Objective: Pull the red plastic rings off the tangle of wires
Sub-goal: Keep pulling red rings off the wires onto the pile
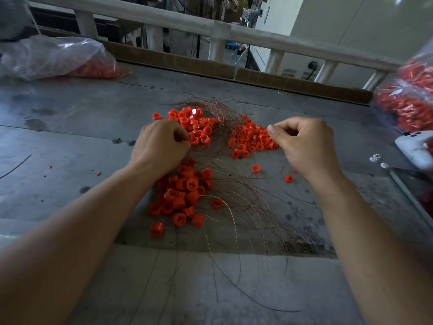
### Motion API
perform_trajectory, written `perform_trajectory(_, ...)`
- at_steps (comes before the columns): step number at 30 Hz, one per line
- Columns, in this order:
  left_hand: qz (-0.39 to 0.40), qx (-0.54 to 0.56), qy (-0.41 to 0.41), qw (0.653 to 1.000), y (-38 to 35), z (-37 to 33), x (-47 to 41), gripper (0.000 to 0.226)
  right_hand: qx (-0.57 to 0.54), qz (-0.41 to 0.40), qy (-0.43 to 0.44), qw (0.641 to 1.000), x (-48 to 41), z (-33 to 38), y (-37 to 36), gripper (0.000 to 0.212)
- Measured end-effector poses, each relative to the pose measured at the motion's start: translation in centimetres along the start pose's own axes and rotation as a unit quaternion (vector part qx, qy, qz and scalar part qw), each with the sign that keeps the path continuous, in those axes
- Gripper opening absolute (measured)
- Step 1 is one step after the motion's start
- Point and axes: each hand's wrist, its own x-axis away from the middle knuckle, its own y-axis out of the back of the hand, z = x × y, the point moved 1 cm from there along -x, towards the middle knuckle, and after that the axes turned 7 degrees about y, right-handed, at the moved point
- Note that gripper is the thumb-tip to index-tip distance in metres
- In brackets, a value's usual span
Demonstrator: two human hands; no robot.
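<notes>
A tangle of thin copper-coloured wires [236, 202] spreads over the grey metal table [70, 137]. Red plastic rings lie in three heaps: one at the back [199, 127], one to the right [250, 141] and one nearer me [185, 195]. My left hand [159, 146] has its fingers curled at the back heap and pinches wires there. My right hand [304, 144] is raised over the right heap, thumb and fingers pinched together; what they hold is too small to make out. A few single rings [256, 169] lie loose.
A clear plastic bag with red rings [58, 59] lies at the back left. Another bag of red parts [407, 97] stands at the right edge. A white device [414, 146] and small white pieces [376, 158] lie at the right. A railing [234, 31] runs behind the table.
</notes>
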Motion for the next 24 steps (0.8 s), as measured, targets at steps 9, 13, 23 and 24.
perform_trajectory(9,0.014,0.102,-0.009,0.995,1.2,-0.5,1.0,0.018,0.007,0.146,0.064,0.987,0.6,0.9,-2.4,0.03)
perform_trajectory(13,0.031,0.105,-0.019,0.994,1.3,-0.8,1.4,0.019,0.091,0.23,0.098,0.964,0.7,0.4,-4.1,0.046)
perform_trajectory(23,0.046,0.129,-0.018,0.99,2.0,-1.2,1.9,0.017,0.112,0.235,0.109,0.959,0.5,-0.1,-5.3,0.044)
perform_trajectory(24,0.047,0.132,-0.015,0.99,2.0,-1.3,1.9,0.016,0.11,0.236,0.108,0.959,0.5,-0.1,-5.4,0.045)
